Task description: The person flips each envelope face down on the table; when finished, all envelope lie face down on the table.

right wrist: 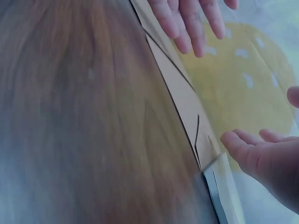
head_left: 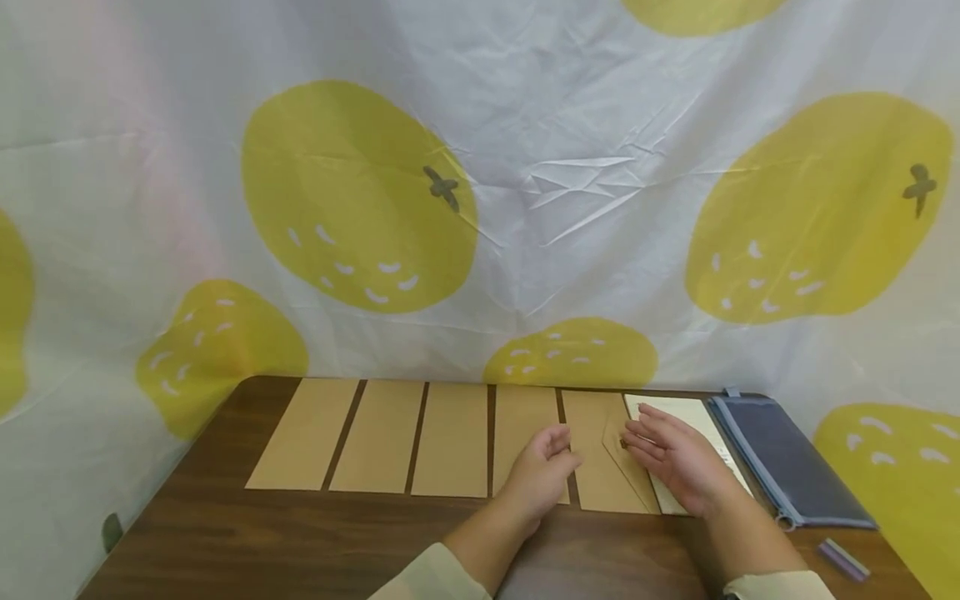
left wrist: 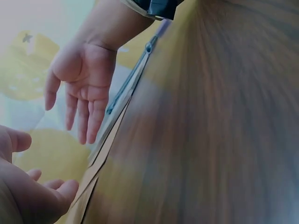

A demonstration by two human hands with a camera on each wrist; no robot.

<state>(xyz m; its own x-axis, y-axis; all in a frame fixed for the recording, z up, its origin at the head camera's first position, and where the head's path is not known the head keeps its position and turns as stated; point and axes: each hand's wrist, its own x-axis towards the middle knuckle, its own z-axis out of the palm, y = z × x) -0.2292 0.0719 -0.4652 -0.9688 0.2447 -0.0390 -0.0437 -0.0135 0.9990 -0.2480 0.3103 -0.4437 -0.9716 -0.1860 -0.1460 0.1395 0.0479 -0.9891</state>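
Several flat brown paper envelopes (head_left: 450, 442) lie side by side in a row. On the rightmost envelope (head_left: 592, 467), a pointed flap outline shows at its right side. My left hand (head_left: 538, 473) hovers near that envelope and its left neighbour, fingers relaxed and holding nothing. My right hand (head_left: 686, 462) is over a cream notepad (head_left: 678, 408) with markings, fingertips close to the flap, and holds nothing either. In the left wrist view, the palm of the right hand (left wrist: 91, 79) faces the left hand (left wrist: 32, 186), with a gap between them.
Right of the notepad lies a dark blue zip pouch (head_left: 787, 458) with a light blue edge. A small purple and grey stick (head_left: 843, 559) lies in front of it. The brown wooden table (head_left: 300, 542) backs onto a hanging white cloth (head_left: 570, 183) with yellow fruit prints.
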